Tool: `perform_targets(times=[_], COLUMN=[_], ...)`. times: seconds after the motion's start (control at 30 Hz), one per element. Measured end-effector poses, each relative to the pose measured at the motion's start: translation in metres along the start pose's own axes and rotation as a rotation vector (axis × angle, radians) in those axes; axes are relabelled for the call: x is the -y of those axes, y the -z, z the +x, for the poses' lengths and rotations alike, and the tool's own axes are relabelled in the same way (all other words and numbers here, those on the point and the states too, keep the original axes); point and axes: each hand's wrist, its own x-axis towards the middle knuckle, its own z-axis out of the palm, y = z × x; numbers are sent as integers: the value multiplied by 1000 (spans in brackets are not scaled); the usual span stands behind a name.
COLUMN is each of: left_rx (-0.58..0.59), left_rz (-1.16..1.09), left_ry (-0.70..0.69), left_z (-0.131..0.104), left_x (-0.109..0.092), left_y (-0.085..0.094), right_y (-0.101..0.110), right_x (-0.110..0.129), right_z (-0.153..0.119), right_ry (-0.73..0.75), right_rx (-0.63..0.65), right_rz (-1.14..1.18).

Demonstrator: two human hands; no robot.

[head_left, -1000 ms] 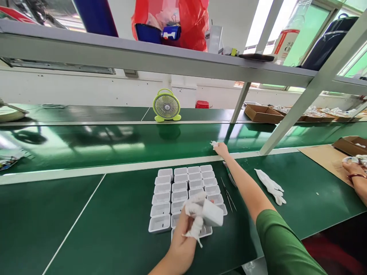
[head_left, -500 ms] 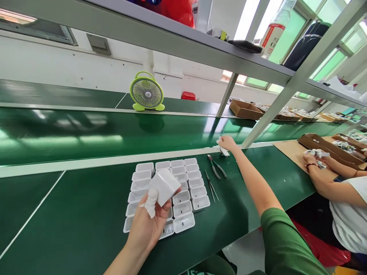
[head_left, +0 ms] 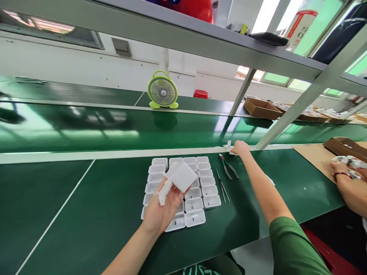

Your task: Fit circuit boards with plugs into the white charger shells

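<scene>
Tilted over the rows of small white trays [head_left: 195,218], a white plastic box [head_left: 185,177] rests in my left hand [head_left: 163,208]; its fingers curl underneath it. A crumpled white strip [head_left: 165,193] lies against the thumb side of that hand. My right hand [head_left: 241,148] reaches far forward to a small heap of white scraps [head_left: 229,146] at the pale ledge. Its fingers are closed at the heap, and what they pinch is hidden. Near that arm lie pliers [head_left: 228,166] with dark handles and a pair of tweezers [head_left: 222,186].
A green fan [head_left: 163,91] stands beyond the shiny green belt [head_left: 114,131]. A slanted metal post [head_left: 283,119] and an overhead shelf [head_left: 218,49] frame the right side. A co-worker's hands [head_left: 342,172] handle white pieces beside a cardboard box [head_left: 344,147].
The view has swung right, then things shift in the picture. My left hand has turned the white box slightly. At the scraps, my right hand now sits lower, on the heap's right side.
</scene>
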Motion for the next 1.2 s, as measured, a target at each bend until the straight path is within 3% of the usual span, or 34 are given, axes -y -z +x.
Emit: perform_targets(times=[0.23,0.33,0.47,0.5,0.57,0.67,0.8,1.03,1.2], left_rx=[101,151,254,264,244,207,184,258,303], left_rz=[-35,49,345,427,552,668,931,1229,1289], left_ry=[56,52,-77,-117,-198,-348,-512,-645,-661], left_z=[1,1,-3,-4,-5,-4,-2,-8,-6], left_x=[0,3,10,12,17,26,29,12,8], left_y=[-5,-4,1,3,9,18,25,18,14], right_y=[23,26,7,0,-14,-33,-53,-63,-63], right_x=[-22,-26,-12,-6,7,21,20,5,0], right_z=[-20,-52,-118,-136,-167,-199,-218,-236,-238], right_ry=[69,185,383,441,628,770,844,936,1055], right_rx=[-85,-114,-84,-59,181,415,525,227,262], right_rz=[377,667,1018,1125,1512,1750,1771,1630,1552])
